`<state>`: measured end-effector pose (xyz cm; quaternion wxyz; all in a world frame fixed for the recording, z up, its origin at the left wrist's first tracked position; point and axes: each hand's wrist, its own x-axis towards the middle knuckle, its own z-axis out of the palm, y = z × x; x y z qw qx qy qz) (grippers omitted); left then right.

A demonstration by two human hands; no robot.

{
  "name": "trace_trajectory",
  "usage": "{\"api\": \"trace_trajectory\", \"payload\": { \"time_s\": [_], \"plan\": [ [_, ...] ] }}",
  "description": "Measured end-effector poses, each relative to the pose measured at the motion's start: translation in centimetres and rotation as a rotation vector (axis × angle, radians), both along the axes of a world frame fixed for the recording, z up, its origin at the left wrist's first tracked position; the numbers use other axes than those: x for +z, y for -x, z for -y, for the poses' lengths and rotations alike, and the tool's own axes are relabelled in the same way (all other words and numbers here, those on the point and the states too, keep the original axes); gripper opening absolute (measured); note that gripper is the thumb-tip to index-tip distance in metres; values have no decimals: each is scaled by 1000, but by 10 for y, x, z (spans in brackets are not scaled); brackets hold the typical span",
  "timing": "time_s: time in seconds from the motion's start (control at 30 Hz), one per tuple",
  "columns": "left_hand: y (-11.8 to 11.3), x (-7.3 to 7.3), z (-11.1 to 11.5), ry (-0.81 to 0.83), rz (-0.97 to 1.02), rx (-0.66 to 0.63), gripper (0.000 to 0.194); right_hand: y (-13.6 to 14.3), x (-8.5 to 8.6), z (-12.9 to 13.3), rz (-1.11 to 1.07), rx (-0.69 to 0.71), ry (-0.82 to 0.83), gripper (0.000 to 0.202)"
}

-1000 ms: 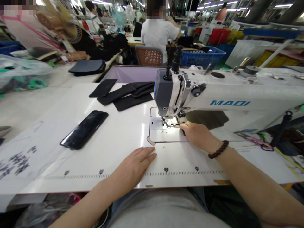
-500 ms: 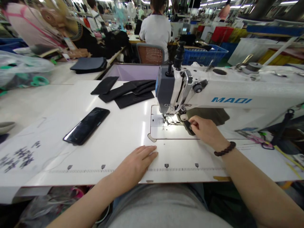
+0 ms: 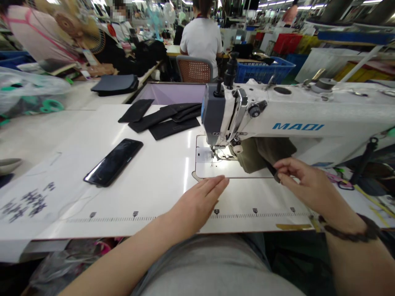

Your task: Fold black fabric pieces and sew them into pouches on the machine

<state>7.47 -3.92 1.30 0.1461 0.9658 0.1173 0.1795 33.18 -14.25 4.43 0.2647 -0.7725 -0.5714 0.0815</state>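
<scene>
My right hand (image 3: 304, 181) pinches the edge of a dark fabric piece (image 3: 271, 167) to the right of the needle. Under the arm of the white sewing machine (image 3: 296, 109) lie more dark olive fabric pieces (image 3: 251, 154); where one ends and another begins is hard to tell. My left hand (image 3: 197, 203) is stretched out with its fingers together, low over the tabletop in front of the needle plate (image 3: 203, 158). It holds nothing. Beneath the presser foot (image 3: 213, 151) I see no fabric.
A black phone (image 3: 114, 162) lies on the white table (image 3: 166, 172) at left. Several black fabric pieces (image 3: 163, 117) are spread behind it. Pink-handled scissors (image 3: 335, 179) lie at right. Beyond the table, a person in white (image 3: 202, 39) sits near a blue crate (image 3: 265, 72).
My right hand has moved right and toward me, drawing the dark fabric edge along. My left hand has slid right and slightly forward.
</scene>
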Motion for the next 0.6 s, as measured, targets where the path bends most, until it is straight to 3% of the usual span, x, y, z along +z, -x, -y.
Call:
{"api": "trace_trajectory", "payload": {
  "time_s": [0.1,0.17,0.27,0.4,0.47,0.6],
  "plan": [
    [-42,5,6,-73,13,-98,50,43,8,27,-15,79,142,16],
    [-64,3,10,-113,-43,-181,40,71,8,39,-116,206,221,15],
    [-69,-3,12,-109,-215,-306,19,92,6,51,-258,384,307,15],
    [-17,-3,2,-11,-254,-257,19,73,-2,64,-275,406,350,22],
    [19,-1,-5,51,-243,-196,28,59,-7,65,-237,423,343,42],
    [74,4,-13,184,-205,-61,41,53,-14,42,-234,653,414,81]
  ]
}}
